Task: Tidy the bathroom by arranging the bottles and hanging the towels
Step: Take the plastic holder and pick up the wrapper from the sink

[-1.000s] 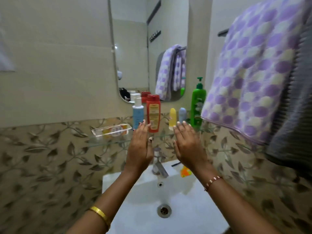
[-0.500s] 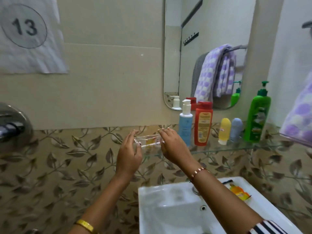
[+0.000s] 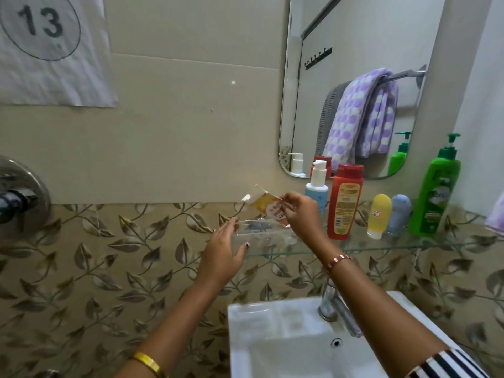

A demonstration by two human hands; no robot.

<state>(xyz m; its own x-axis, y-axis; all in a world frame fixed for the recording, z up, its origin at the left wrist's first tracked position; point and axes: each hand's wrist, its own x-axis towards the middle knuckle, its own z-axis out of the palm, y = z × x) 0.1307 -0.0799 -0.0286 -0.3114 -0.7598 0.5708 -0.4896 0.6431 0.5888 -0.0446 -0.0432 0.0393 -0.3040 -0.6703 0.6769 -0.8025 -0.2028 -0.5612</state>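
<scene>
On the glass shelf (image 3: 354, 248) stand a blue pump bottle (image 3: 316, 190), a red bottle (image 3: 344, 203), a small yellow tube (image 3: 378, 215), a small grey-blue tube (image 3: 398, 214) and a green pump bottle (image 3: 436, 195). A clear plastic case (image 3: 263, 233) lies at the shelf's left end. My left hand (image 3: 222, 253) rests against the case's left side, fingers apart. My right hand (image 3: 301, 216) pinches a yellow-and-white soap packet (image 3: 266, 204) tilted just above the case. A purple-dotted towel's edge (image 3: 495, 214) shows at far right.
A white sink (image 3: 286, 336) with a chrome tap (image 3: 335, 309) sits below the shelf. The mirror (image 3: 354, 85) reflects towels hung on a rail. A paper sign marked 13 (image 3: 49, 47) hangs upper left; a chrome wall valve (image 3: 19, 197) juts out at the left edge.
The view swung left from the bottles to the shelf's left end. My hands moved to the clear case, and my right hand has lifted the soap packet up out of it.
</scene>
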